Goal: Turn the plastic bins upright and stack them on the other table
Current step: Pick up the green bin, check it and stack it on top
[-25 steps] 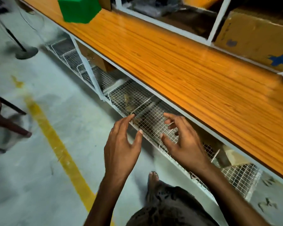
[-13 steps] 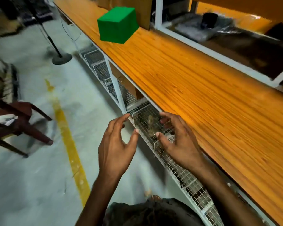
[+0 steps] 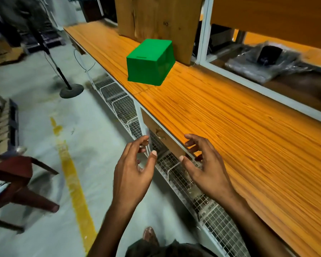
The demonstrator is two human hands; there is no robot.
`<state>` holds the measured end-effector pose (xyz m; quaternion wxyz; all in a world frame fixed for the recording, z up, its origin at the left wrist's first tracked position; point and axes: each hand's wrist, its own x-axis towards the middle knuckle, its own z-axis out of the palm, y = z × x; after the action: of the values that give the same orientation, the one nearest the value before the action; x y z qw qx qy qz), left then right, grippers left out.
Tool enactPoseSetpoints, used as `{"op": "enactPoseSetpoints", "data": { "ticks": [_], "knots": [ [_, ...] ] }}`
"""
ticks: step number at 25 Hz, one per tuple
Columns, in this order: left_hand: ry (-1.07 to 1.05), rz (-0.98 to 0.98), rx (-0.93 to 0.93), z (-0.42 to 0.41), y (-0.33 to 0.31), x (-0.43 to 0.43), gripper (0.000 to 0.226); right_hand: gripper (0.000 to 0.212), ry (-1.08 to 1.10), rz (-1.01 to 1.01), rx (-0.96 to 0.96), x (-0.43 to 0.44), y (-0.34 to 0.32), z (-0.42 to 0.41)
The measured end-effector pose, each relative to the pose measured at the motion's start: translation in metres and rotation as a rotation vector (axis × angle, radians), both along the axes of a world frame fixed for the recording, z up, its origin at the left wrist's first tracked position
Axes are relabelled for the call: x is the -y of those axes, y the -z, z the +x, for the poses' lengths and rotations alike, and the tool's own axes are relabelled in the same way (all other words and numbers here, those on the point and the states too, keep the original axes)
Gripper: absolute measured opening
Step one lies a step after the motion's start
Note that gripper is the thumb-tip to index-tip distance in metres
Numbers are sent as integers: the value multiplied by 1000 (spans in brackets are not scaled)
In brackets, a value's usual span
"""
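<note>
Nearest the viewer, at the bottom of the view, two bare hands are raised side by side, palms turned toward each other. The left hand and the right hand both have fingers spread and loosely curled, holding nothing; the gap between them looks set for gripping a box by its two sides, so this is probably a reach being prepared. Beneath the hands, a white wire-mesh shelf runs under the long orange wood-grain tabletop, which stretches from near right to far left. A small wooden drawer front with a brass knob sits just under the table edge, beyond the fingertips. Farther along the tabletop, well apart from both hands, rests the green rectangular plastic bin, its closed base facing up, so it seems to be upside down and not yet turned. Behind it stands an upright brown wooden board. To the left, a grey concrete floor with a yellow painted line, a dark red plastic chair and, farther off, a black round-based stand
</note>
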<state>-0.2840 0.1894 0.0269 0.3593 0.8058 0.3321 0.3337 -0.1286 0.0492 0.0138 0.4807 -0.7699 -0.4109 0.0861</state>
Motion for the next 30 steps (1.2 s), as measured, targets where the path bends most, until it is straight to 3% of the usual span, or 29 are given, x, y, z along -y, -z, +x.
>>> {"op": "enactPoseSetpoints", "data": {
  "ticks": [10, 19, 24, 30],
  "knots": [
    [91, 17, 57, 98, -22, -256, 42, 54, 103, 73, -65, -231, -24, 77],
    [82, -195, 150, 229, -13, -433, 33, 47, 214, 178, -170, -403, -18, 207],
    [163, -291, 93, 298, -4, -531, 40, 42, 426, 160, -209, -467, -8, 260],
    [318, -511, -23, 373, 27, -622, 55, 54, 699, 137, -292, -526, 14, 295]
  ]
}}
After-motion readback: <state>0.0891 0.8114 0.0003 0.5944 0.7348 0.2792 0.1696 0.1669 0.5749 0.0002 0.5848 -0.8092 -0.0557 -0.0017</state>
